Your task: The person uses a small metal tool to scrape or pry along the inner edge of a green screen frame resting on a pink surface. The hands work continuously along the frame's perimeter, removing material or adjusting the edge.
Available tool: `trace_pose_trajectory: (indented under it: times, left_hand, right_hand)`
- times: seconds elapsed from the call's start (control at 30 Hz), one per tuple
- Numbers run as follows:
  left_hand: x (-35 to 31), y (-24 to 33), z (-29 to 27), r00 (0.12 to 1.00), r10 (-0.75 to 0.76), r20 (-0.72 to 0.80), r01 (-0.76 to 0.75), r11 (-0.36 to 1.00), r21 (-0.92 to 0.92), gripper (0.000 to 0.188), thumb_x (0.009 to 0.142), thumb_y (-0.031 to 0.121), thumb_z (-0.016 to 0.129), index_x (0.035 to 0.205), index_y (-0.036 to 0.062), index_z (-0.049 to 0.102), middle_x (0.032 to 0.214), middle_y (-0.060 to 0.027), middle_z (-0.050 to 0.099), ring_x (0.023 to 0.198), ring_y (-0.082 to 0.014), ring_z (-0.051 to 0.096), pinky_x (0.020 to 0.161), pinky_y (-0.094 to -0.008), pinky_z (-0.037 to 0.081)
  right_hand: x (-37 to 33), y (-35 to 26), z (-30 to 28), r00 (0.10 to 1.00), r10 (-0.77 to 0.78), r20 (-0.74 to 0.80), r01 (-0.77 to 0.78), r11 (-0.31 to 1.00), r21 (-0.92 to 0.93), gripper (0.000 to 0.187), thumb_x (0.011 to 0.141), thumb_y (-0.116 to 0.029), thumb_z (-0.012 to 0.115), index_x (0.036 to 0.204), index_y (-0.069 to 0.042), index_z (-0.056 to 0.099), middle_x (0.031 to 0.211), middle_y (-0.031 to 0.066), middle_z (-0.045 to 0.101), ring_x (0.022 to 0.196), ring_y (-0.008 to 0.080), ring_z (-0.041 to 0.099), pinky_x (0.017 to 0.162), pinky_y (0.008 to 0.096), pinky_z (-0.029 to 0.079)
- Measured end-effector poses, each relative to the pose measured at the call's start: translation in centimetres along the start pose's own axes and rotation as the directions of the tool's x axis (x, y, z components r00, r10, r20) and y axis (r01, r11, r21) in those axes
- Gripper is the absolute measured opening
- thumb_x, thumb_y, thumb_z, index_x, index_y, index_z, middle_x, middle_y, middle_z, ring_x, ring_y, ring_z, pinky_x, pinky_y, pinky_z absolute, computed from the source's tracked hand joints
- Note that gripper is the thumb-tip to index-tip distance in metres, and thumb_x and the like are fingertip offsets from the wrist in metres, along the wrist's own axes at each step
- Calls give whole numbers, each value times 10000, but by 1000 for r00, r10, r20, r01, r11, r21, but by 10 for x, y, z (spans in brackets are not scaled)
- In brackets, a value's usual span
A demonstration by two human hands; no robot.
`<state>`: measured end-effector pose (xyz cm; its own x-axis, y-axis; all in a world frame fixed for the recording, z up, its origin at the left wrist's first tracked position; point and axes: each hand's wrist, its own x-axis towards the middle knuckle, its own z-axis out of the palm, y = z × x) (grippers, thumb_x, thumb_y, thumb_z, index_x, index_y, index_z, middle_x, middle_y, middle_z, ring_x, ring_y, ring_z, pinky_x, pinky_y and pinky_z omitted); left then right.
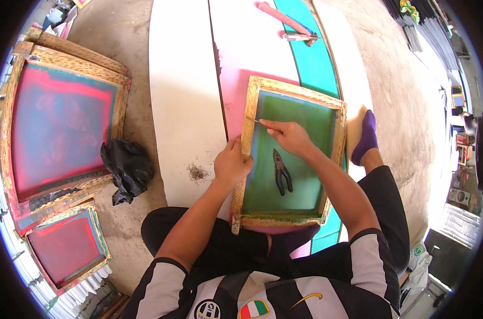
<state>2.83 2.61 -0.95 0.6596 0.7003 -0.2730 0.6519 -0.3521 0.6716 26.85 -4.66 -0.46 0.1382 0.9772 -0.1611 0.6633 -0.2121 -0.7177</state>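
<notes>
A wooden screen-printing frame [334, 154] with green mesh lies before me, slightly tilted to the right. My left hand [232, 162] is closed around its left bar, near the middle. Above the mesh, my right hand [289, 137] pinches a thin metal tool [254, 120], whose tip meets the upper part of that same bar. The tool's other end is hidden in my fingers, so its exact kind does not show. Dark pliers [282, 174] rest on the mesh below my right hand, handles toward me.
A small heap of bent metal bits [198, 173] lies on the white panel left of me. Farther off are a screwdriver [297, 37] and a pink roller-like stick [284, 18]. Larger red-meshed frames [119, 103] lean at the left beside a black plastic bag [127, 167].
</notes>
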Motion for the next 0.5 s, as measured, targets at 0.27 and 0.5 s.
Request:
trace_pose_trajectory:
  times: [0.27, 0.5]
  left_hand:
    - [-1, 2, -3, 1000, -7, 2, 7, 1000, 8, 759, 818, 274, 775, 1474, -23, 537, 1265, -170, 670, 1002, -387, 730, 824, -486, 604]
    - [-2, 2, -1, 999, 15, -31, -17, 999, -42, 755, 805, 260, 787, 1464, -19, 547, 1261, -172, 672, 991, -387, 731, 809, -480, 607]
  right_hand:
    - [16, -50, -39, 667, 539, 515, -745, 495, 447, 438, 1092, -297, 626, 1486, -108, 642, 694, -41, 509, 618, 93, 529, 551, 324, 480]
    - [-27, -38, -6, 973, 171, -155, -193, 970, -146, 369, 1032, -304, 660, 1397, -301, 711, 977, 104, 785, 810, 369, 748, 690, 478, 589]
